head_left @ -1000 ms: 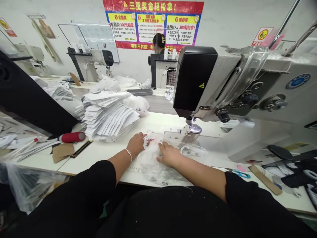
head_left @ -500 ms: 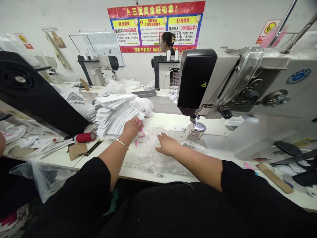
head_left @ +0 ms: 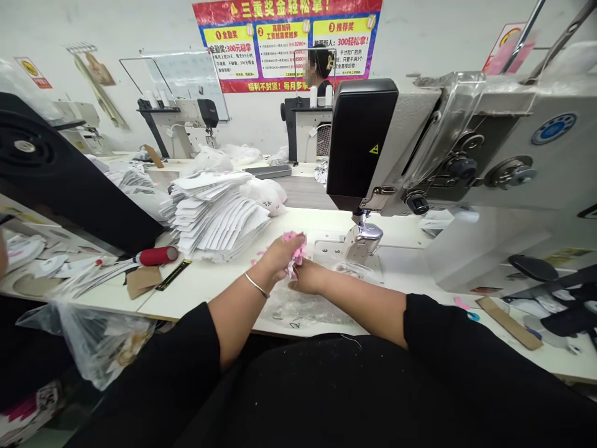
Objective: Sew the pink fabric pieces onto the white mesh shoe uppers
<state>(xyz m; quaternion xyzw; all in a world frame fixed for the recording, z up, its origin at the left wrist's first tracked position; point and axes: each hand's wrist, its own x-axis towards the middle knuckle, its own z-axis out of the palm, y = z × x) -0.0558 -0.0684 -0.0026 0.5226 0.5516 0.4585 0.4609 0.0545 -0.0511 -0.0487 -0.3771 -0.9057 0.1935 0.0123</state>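
My left hand [head_left: 278,255] is closed around a bunch of small pink pieces [head_left: 295,244], which stick out above the thumb. Close against it, my right hand [head_left: 306,277] reaches over a clear plastic bag [head_left: 298,306] lying on the table. The right hand's fingers are mostly hidden behind the left hand and the pink pieces. A few more pink pieces [head_left: 257,256] lie on the table left of the left hand. The sewing machine's post and presser foot [head_left: 366,233] stand just right of both hands.
Stacked white cut pieces [head_left: 217,218] stand at the left, with a white bag [head_left: 263,196] behind them. A red-handled tool [head_left: 158,256] and a brown scrap [head_left: 141,281] lie further left. The sewing machine head [head_left: 364,143] overhangs the right side. A person sits behind another machine [head_left: 305,134].
My left hand has moved right, from beside the white stack to my right hand, carrying the pink pieces over the bag. The view has shifted slightly.
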